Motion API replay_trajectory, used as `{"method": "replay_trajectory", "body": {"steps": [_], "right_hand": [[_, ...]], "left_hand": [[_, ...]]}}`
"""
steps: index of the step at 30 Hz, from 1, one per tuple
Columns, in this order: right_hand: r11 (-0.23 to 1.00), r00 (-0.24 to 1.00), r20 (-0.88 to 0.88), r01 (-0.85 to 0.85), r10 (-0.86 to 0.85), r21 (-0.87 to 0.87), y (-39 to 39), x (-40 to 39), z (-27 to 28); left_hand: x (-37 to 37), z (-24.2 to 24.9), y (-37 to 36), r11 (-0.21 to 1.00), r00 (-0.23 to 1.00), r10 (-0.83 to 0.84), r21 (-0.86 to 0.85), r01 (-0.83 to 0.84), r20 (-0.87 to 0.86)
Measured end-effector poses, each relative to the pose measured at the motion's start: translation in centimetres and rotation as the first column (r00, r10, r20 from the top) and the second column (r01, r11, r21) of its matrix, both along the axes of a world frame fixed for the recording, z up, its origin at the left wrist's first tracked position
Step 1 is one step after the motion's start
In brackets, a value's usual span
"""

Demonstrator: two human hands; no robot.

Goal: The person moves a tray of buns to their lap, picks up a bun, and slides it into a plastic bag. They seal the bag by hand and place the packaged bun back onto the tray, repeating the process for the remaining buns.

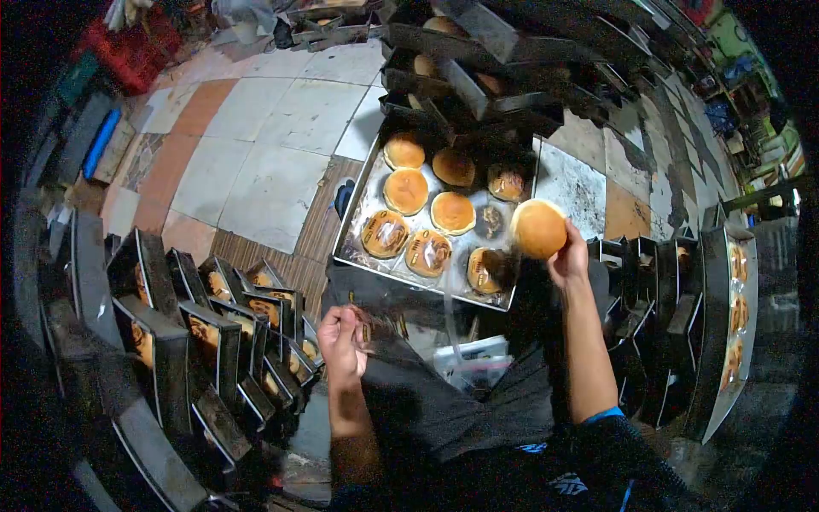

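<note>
My right hand [569, 258] grips a round golden bun [539, 229] by its edge, lifted at the right side of a shallow metal tray [344, 251]. My left hand [344, 340] is closed in a pinch, low and left of the tray; what its fingers hold, if anything, is too small to make out. Several round buns lie in the tray. Those at the back, such as a plain bun [405, 191], look unwrapped. Nearer ones, such as a wrapped bun [427, 253], sit in clear printed plastic. A stack of clear plastic bags [473, 358] rests at my lap.
Dark metal trays [478, 85] are stacked unevenly behind the buns. More trays holding bread stand at the left [158, 341] and the right [721, 341]. Worn floor tiles [273, 183] lie beyond, with a red crate [132, 51] at the far left.
</note>
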State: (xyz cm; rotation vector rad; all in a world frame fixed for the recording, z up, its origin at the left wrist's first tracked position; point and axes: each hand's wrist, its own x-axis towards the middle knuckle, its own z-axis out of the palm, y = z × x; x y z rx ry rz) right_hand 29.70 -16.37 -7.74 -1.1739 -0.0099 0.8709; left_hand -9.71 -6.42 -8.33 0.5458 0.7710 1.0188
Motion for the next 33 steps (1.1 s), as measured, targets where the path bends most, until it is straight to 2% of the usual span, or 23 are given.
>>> {"method": "replay_trajectory", "body": {"steps": [2,3,4,6,9,11,13,14,15,16,17,18,19,20,21,22,23,24,26,27,29,32,33], "right_hand": [[0.959,0.949,-0.184,-0.225,0.255,0.17,-1.0,-4.9,6.3],[0.922,0.913,-0.188,-0.322,0.362,0.214,-2.7,-5.4,5.1],[0.907,0.895,-0.157,-0.398,0.417,0.138,-3.5,-7.6,6.5],[0.744,0.745,-0.023,-0.664,0.667,0.077,-4.5,-10.0,6.4],[0.706,0.708,-0.024,-0.7,0.706,0.11,-6.3,-13.3,8.1],[0.69,0.696,-0.016,-0.708,0.718,0.154,-6.8,-13.9,10.0],[0.681,0.687,0.125,-0.726,0.716,0.092,-7.2,-15.0,12.2],[0.728,0.72,0.267,-0.68,0.64,0.088,-7.0,-16.3,12.8],[0.775,0.587,0.595,-0.624,0.549,-0.1,-7.2,-17.3,14.3],[0.769,0.398,0.787,-0.623,0.471,-0.145,-7.5,-17.7,14.6],[0.773,0.178,0.917,-0.608,0.357,-0.183,-7.6,-18.0,14.8],[0.767,0.093,0.952,-0.618,0.291,-0.174,-7.2,-19.0,16.3],[0.76,0.009,0.975,-0.629,0.221,-0.167,-6.8,-20.0,17.7],[0.738,-0.08,0.984,-0.652,0.16,-0.173,-6.9,-20.4,17.3],[0.733,-0.072,0.985,-0.66,0.156,-0.164,-6.9,-20.7,17.3],[0.749,-0.11,0.991,-0.649,0.08,-0.133,-6.9,-20.8,17.5],[0.765,-0.151,0.989,-0.637,0.0,-0.097,-6.8,-20.8,17.8],[0.782,-0.162,0.985,-0.62,-0.055,-0.059,-7.1,-20.6,18.7],[0.763,-0.2,0.974,-0.644,-0.103,-0.051,-7.5,-20.2,19.3],[0.744,-0.235,0.962,-0.666,-0.139,-0.055,-7.8,-20.2,19.4],[0.701,-0.264,0.954,-0.707,-0.142,-0.092,-7.7,-20.5,19.5],[0.821,-0.275,0.95,-0.569,-0.147,-0.038,-6.0,-21.7,19.7],[0.857,-0.254,0.966,-0.507,-0.051,-0.088,-5.4,-21.9,19.7]], "left_hand": [[1.1,0.8,-0.1,1.0,0.998,0.007,0.017,-0.006,-0.07],[1.6,1.1,-0.2,1.0,0.99,0.022,0.018,-0.02,-0.139],[2.0,0.4,-0.4,0.997,0.971,0.008,0.072,0.009,-0.238],[3.2,2.0,-1.7,0.991,0.892,-0.017,0.11,0.075,-0.452],[3.0,4.5,-3.4,0.981,0.838,-0.007,0.16,0.113,-0.545],[2.7,6.2,-4.0,0.912,0.771,0.198,0.402,0.082,-0.605],[3.2,7.1,-4.6,0.849,0.688,0.22,0.483,0.214,-0.692],[3.7,7.8,-4.8,0.766,0.617,0.347,0.593,0.248,-0.706],[4.4,9.0,-5.0,0.666,0.543,0.476,0.687,0.291,-0.692],[5.1,10.7,-6.0,0.838,0.837,0.22,0.536,0.1,-0.5],[6.1,12.2,-6.6,0.906,0.979,0.046,0.42,0.043,-0.198],[7.0,13.6,-7.2,0.969,0.989,-0.058,0.248,0.022,0.137],[5.8,14.2,-7.5,0.947,0.95,-0.245,0.26,0.191,0.194],[6.0,15.6,-7.6,0.938,0.86,-0.295,0.3,0.176,0.418],[6.5,17.0,-8.0,0.93,0.715,-0.338,0.333,0.155,0.612],[6.6,17.7,-9.2,0.953,0.893,-0.186,0.298,0.062,0.41],[7.1,18.5,-11.0,0.951,0.895,-0.185,0.304,0.058,0.405],[7.8,19.2,-12.9,0.939,0.894,-0.079,0.335,-0.082,0.442],[5.9,19.0,-13.7,0.912,0.983,0.09,0.382,-0.146,0.161],[4.9,20.3,-11.9,0.891,0.986,0.011,0.446,-0.084,0.166],[4.9,23.5,-10.7,0.89,0.909,-0.118,0.449,-0.082,0.4],[6.3,20.1,-11.7,0.886,0.972,-0.129,0.464,0.023,0.197],[7.2,19.6,-12.1,0.886,0.986,-0.096,0.463,0.023,0.136]]}}
